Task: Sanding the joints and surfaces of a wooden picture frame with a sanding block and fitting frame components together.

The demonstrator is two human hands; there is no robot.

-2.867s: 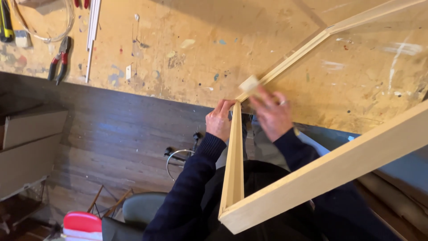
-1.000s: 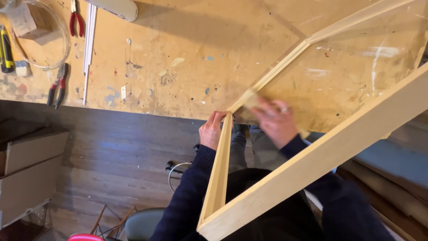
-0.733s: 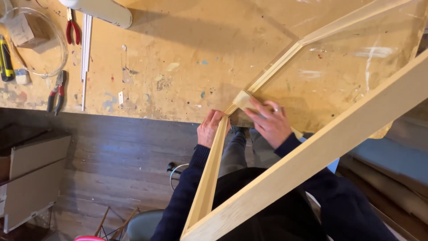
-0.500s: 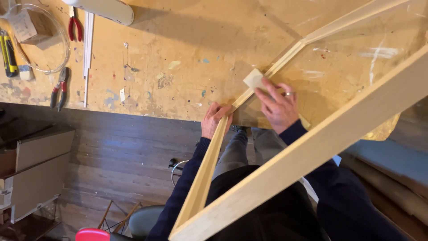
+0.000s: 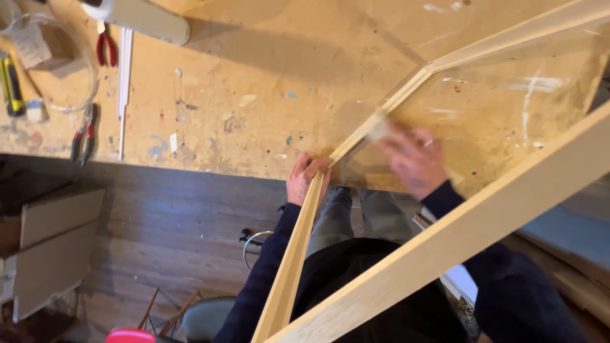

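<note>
A pale wooden frame rests half on a paint-stained workbench, its near corner hanging over my lap. My left hand grips the frame's left bar at the bench edge. My right hand, blurred by motion, presses a small pale block against the inner side of that bar, a little past the left hand. The block looks like a sanding block, but the blur hides its detail.
On the bench's far left lie red-handled pliers, another pair of pliers, a white strip, a yellow-black tool, a coil of clear tubing and a white cylinder. Boards lean on the dark wooden floor below.
My right hand has slid the block back and forth along the left bar, ending farther up it. The frame's near corner has swung left and lower in view. My left hand kept its grip.
</note>
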